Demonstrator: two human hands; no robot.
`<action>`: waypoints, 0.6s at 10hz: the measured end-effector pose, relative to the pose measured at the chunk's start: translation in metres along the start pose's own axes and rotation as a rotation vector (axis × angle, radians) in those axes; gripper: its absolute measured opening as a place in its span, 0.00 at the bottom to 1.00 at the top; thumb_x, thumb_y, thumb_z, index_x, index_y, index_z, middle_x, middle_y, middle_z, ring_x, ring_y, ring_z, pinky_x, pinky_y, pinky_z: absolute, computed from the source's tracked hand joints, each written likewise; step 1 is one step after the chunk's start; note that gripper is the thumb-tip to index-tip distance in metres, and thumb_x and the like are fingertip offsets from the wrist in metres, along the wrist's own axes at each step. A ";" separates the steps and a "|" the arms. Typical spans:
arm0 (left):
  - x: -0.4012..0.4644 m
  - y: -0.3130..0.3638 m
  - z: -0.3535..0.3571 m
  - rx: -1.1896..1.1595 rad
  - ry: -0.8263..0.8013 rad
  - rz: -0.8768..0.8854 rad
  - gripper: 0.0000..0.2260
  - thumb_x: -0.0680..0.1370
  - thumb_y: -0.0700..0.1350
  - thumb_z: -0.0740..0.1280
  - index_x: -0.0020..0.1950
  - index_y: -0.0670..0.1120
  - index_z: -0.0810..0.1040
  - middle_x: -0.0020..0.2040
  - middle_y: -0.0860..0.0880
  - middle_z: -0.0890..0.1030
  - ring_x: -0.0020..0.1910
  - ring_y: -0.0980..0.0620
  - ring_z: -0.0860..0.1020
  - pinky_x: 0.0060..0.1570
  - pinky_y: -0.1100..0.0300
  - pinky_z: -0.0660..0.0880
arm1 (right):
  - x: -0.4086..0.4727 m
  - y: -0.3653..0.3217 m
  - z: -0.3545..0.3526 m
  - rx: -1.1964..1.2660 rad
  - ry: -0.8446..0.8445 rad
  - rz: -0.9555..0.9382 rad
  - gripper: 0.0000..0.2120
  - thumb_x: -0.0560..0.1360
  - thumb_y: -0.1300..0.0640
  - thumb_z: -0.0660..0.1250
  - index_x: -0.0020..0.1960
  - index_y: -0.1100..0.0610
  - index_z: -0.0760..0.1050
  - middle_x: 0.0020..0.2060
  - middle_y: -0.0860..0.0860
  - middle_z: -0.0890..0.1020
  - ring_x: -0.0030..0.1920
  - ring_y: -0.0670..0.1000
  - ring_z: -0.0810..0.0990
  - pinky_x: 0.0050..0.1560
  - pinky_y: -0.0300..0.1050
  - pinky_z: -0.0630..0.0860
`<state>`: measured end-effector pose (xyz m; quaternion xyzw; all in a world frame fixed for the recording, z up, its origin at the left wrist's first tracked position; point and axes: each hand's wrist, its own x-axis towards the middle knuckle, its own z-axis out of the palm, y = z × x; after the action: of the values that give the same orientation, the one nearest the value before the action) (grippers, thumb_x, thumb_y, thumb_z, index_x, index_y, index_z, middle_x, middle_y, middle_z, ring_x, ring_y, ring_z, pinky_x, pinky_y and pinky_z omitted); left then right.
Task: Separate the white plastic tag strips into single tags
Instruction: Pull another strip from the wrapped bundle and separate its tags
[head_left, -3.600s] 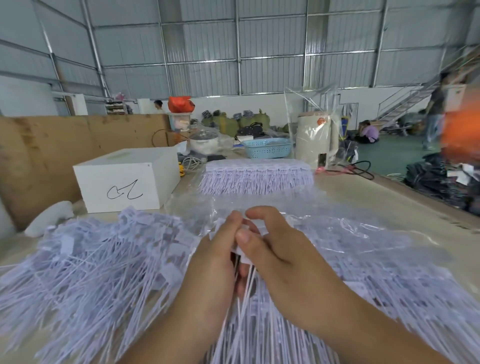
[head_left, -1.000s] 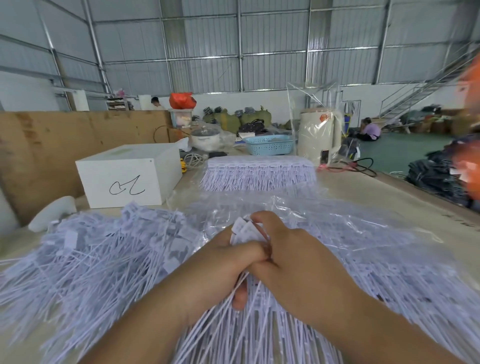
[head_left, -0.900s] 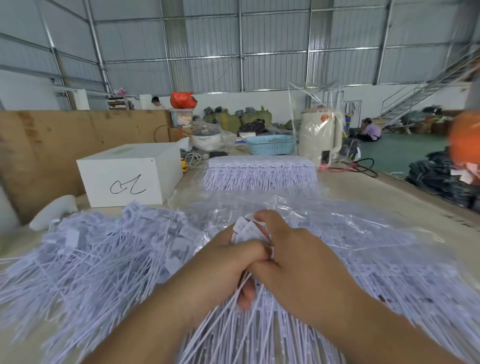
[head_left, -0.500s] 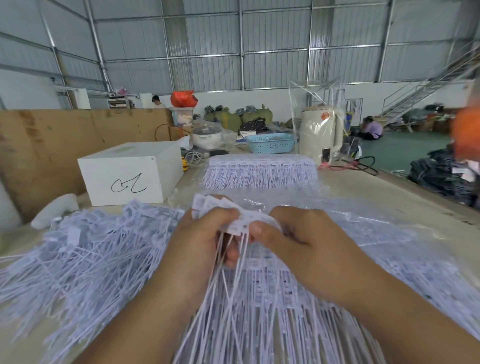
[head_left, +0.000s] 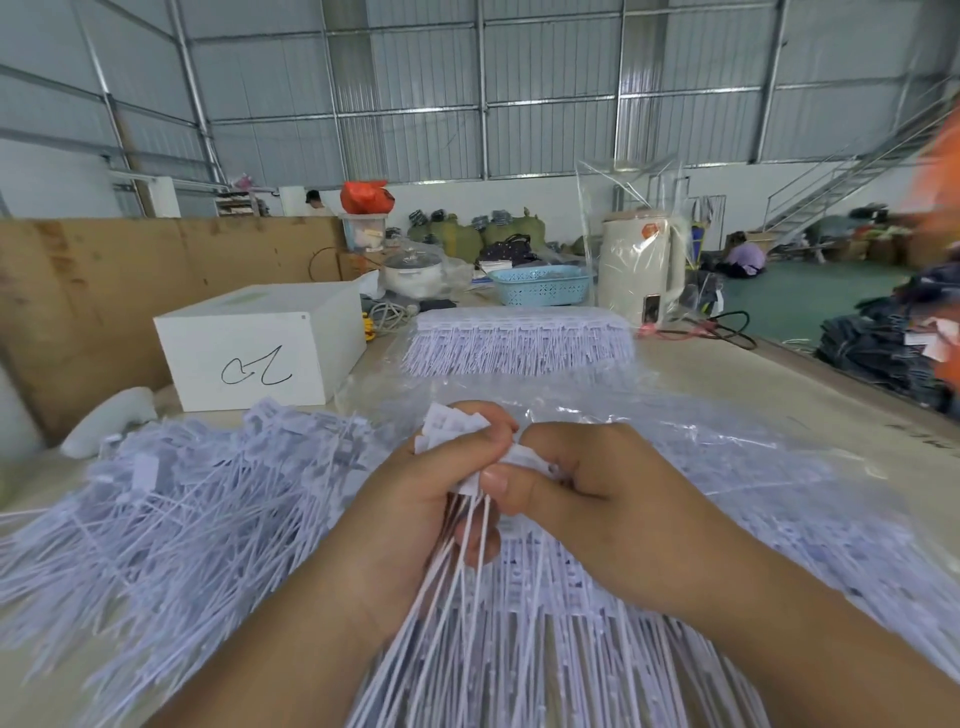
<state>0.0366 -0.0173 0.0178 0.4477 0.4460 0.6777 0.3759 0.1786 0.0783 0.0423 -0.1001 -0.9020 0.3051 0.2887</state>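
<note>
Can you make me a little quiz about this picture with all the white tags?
1. True or false: both hands grip the same tag strip.
2. What sits left of the neat stack at the back? A) white box B) red bucket C) green ball
3. Fill in: the loose tags are piled on the person's ____ side.

Key: 1 true: the left hand and right hand both hold it. 2 A, the box. 3 left.
</note>
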 end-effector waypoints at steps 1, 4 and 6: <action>0.002 -0.004 -0.001 -0.020 0.077 0.029 0.05 0.75 0.50 0.72 0.39 0.53 0.83 0.35 0.53 0.81 0.29 0.59 0.79 0.31 0.68 0.75 | 0.000 0.000 0.001 -0.018 0.029 0.004 0.18 0.76 0.40 0.64 0.39 0.55 0.75 0.21 0.44 0.67 0.22 0.45 0.63 0.27 0.42 0.59; 0.007 -0.006 0.004 -0.006 0.298 0.102 0.11 0.68 0.50 0.76 0.45 0.49 0.78 0.40 0.46 0.77 0.31 0.57 0.75 0.35 0.61 0.72 | 0.002 -0.003 0.007 -0.008 0.080 -0.009 0.22 0.75 0.39 0.62 0.39 0.59 0.72 0.24 0.47 0.65 0.26 0.47 0.64 0.30 0.50 0.64; 0.002 -0.001 0.013 0.035 0.331 0.159 0.13 0.65 0.56 0.76 0.42 0.52 0.77 0.42 0.44 0.75 0.33 0.54 0.72 0.41 0.57 0.68 | 0.000 0.000 0.008 0.014 0.065 -0.065 0.18 0.79 0.44 0.59 0.43 0.59 0.73 0.22 0.46 0.67 0.24 0.46 0.63 0.28 0.47 0.62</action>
<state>0.0487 -0.0117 0.0198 0.3703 0.4769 0.7619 0.2345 0.1743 0.0743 0.0375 -0.0785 -0.8927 0.2984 0.3285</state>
